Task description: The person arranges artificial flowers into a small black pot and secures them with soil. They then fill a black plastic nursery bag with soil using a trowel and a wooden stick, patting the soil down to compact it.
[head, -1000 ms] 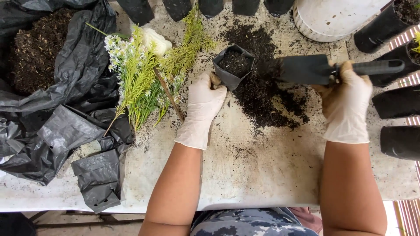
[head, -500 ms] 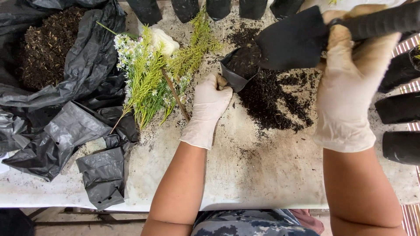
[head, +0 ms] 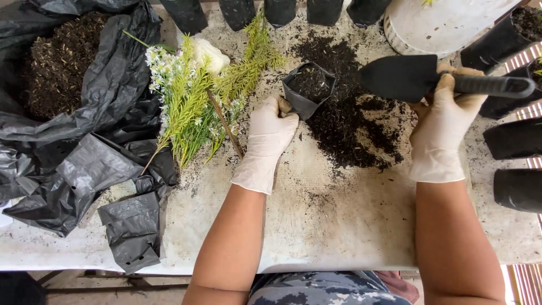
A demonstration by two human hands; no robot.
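Observation:
My left hand (head: 270,135), in a white glove, grips the near edge of a small black nursery bag (head: 308,88) filled with dark soil, holding it upright on the table. My right hand (head: 443,127), also gloved, holds a black trowel (head: 403,76) by its handle; the blade hovers just right of the bag, above a loose pile of soil (head: 353,121). A bunch of green cuttings with small white flowers (head: 197,96) lies left of the left hand.
A large black plastic sheet holding potting mix (head: 56,68) sits at the left, with empty black bags (head: 132,226) below it. Filled black bags line the far edge (head: 237,11) and right side (head: 516,138). A white bucket (head: 440,25) stands at the back right.
The trowel first rose toward the camera with the right hand, then came back down and now hovers beside the bag. The left hand has kept its hold on the bag.

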